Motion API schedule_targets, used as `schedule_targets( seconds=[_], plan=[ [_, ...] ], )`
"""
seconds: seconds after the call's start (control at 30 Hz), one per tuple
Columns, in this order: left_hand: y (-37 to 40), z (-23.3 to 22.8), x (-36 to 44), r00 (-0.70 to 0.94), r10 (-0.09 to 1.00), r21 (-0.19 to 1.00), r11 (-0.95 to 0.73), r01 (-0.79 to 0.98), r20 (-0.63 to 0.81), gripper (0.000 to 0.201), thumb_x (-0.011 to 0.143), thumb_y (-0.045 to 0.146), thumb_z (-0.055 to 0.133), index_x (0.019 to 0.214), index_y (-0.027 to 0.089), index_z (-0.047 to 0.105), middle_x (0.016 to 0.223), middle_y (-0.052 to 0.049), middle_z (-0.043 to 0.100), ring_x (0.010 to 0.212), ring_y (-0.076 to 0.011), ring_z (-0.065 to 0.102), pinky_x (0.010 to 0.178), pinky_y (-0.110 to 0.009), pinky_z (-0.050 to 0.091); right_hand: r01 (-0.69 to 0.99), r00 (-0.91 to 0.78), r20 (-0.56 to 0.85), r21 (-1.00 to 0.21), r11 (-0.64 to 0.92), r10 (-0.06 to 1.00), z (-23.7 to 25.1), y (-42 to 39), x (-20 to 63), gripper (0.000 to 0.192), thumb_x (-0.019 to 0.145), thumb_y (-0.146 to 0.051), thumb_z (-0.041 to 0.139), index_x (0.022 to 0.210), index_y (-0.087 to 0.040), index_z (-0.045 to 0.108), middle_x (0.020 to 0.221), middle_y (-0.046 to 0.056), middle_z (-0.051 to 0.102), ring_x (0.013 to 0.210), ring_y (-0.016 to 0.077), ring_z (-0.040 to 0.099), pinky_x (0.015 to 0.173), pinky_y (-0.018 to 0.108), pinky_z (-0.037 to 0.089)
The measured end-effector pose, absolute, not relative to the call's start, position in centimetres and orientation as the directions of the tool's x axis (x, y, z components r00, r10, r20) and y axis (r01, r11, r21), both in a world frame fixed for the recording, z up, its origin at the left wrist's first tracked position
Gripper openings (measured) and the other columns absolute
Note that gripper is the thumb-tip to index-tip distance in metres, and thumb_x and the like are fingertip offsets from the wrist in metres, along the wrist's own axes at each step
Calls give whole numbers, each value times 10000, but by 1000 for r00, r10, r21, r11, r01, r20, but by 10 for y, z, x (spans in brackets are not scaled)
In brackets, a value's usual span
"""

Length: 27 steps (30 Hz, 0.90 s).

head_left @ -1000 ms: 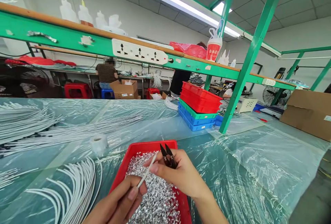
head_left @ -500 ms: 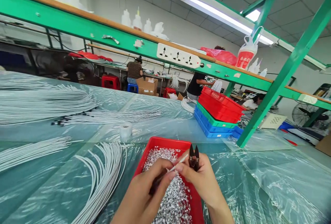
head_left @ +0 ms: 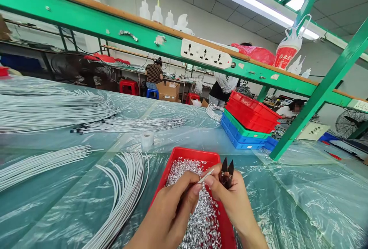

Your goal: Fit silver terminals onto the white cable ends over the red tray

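One strand [head_left: 206,176] in hands [head_left: 175,203] [head_left: 230,195] near tray's [head_left: 227,226] far edge [head_left: 198,153]

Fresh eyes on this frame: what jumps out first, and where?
Probably the red tray at bottom centre, with its heap of shiny silver bits. Over it, the left hand and right hand pinch a thin white strand, and dark-bladed snips jut up from the right hand. Next, the bright stack of red, green and blue bins, beyond the tray to the right.
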<state>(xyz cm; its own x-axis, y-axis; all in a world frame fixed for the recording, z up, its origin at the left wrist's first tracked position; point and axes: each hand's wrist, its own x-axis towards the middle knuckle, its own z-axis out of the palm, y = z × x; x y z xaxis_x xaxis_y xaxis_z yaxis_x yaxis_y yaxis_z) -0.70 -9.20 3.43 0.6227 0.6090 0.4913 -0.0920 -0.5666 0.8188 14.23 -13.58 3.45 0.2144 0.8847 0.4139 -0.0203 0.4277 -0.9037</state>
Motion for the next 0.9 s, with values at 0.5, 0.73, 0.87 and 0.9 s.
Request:
schedule_targets(
  seconds=[0.5, 0.73, 0.87, 0.9],
  plan=[
    [-84, 37, -10, 618, 680, 898, -429, -101, 395, 302, 992, 405, 415, 930, 207, 635, 716, 35, 523, 634, -121, 443, 580, -223, 360, 214, 208, 312, -939, 268, 927, 30, -151, 135, 507, 995, -661, 440, 1027, -186, 613, 739, 8, 448, 663, 177, 429, 528, 232, 318],
    [-87, 39, -11, 604, 664, 857, -512, -64, 441, 296, 982, 377, 441, 946, 210, 682, 674, 39, 558, 570, -104, 451, 512, -203, 355, 342, 176, 355, -897, 281, 918, 38, -156, 134, 496, 1015, -651, 403, 909, -201, 582, 767, -3, 469, 708, 177, 431, 634, 264, 326],
    [-88, 39, -11, 586, 626, 798, -600, -60, 515, 262, 988, 302, 439, 978, 220, 688, 657, 46, 588, 519, -88, 468, 480, -191, 362, 312, 131, 376, -894, 321, 917, 42, -155, 135, 466, 1020, -627, 422, 857, -205, 534, 675, -45, 368, 595, 149, 327, 544, 259, 249],
    [-87, 39, -10, 575, 611, 772, -633, -59, 545, 244, 986, 272, 445, 992, 223, 683, 641, 52, 583, 494, -81, 460, 455, -187, 346, 299, 129, 374, -898, 324, 918, 43, -155, 135, 461, 1019, -623, 428, 853, -206, 535, 671, -46, 362, 591, 149, 319, 533, 261, 237]
  ],
)
